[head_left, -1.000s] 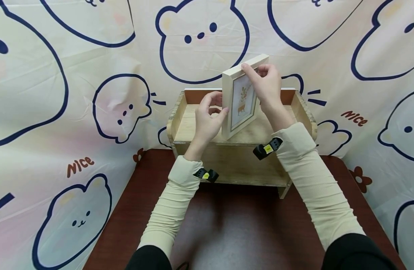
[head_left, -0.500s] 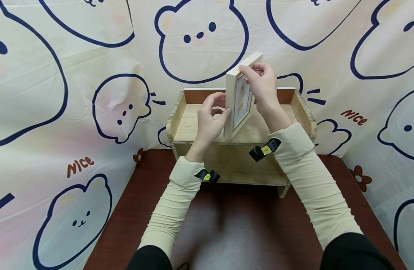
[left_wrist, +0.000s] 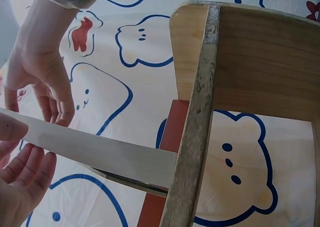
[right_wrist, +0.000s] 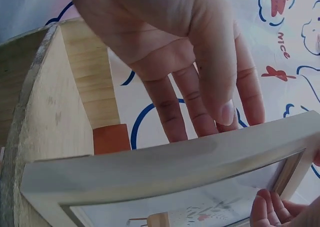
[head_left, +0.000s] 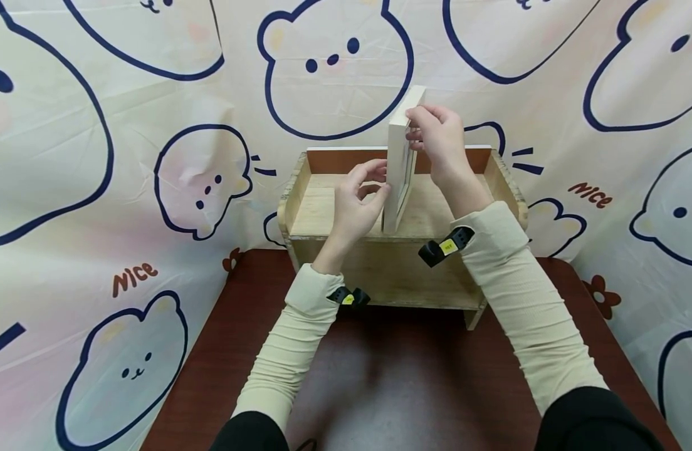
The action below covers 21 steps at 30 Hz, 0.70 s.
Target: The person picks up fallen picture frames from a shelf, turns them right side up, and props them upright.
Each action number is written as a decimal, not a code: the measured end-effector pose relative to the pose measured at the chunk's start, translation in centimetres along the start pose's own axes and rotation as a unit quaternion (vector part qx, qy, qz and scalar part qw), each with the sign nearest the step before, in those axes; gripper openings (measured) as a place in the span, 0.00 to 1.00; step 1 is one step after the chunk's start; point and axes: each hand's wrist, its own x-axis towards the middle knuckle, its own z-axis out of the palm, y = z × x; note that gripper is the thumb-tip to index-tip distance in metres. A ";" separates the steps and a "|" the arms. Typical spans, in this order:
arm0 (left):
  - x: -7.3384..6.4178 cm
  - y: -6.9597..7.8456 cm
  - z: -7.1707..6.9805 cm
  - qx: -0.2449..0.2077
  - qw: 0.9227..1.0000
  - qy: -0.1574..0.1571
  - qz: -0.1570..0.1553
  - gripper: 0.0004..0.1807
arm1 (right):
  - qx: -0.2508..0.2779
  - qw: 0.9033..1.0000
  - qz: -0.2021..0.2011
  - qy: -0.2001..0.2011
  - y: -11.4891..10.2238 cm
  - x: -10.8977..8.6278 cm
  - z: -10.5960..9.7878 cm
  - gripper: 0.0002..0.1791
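Note:
A cream picture frame (head_left: 399,150) stands upright on the top board of a small wooden shelf (head_left: 346,207). It is turned nearly edge-on in the head view; the right wrist view shows part of its picture (right_wrist: 165,217). My left hand (head_left: 357,197) pinches the frame's near edge, its thumb (left_wrist: 10,128) and bent fingers (left_wrist: 30,172) showing in the left wrist view. My right hand (head_left: 444,144) is at the frame's upper right, its fingers loosely bent against that side. Some right fingertips are hidden behind the frame (right_wrist: 125,162) in the right wrist view.
Raised side panels (head_left: 506,185) and a reddish-brown back strip (head_left: 346,160) border the shelf's top. The shelf stands on a dark reddish-brown table (head_left: 414,376). A cloth backdrop (head_left: 210,100) with cartoon bears hangs close behind and at both sides.
The picture frame has turned from showing its picture to nearly edge-on, and its near edge has shifted right. My left hand has moved right with it; the right fingers have shifted onto its right side.

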 end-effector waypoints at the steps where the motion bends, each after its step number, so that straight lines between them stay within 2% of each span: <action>1: 0.0 0.0 0.0 0.001 1.000 -0.002 -0.003 0.16 | 0.005 1.000 0.001 -0.002 0.0 0.0 0.0 0.10; 6: -0.2 0.1 0.2 -0.001 1.000 -0.007 -0.008 0.17 | 0.022 1.000 0.013 -0.010 -0.1 0.2 -0.2 0.09; 17: -0.5 0.0 0.7 -0.020 1.000 -0.014 0.004 0.18 | 0.037 0.999 0.031 -0.014 -0.5 0.4 -0.4 0.09; 21: -0.5 -0.1 0.9 -0.034 0.999 -0.017 0.016 0.18 | 0.030 0.999 0.029 -0.016 -0.5 0.3 -0.6 0.12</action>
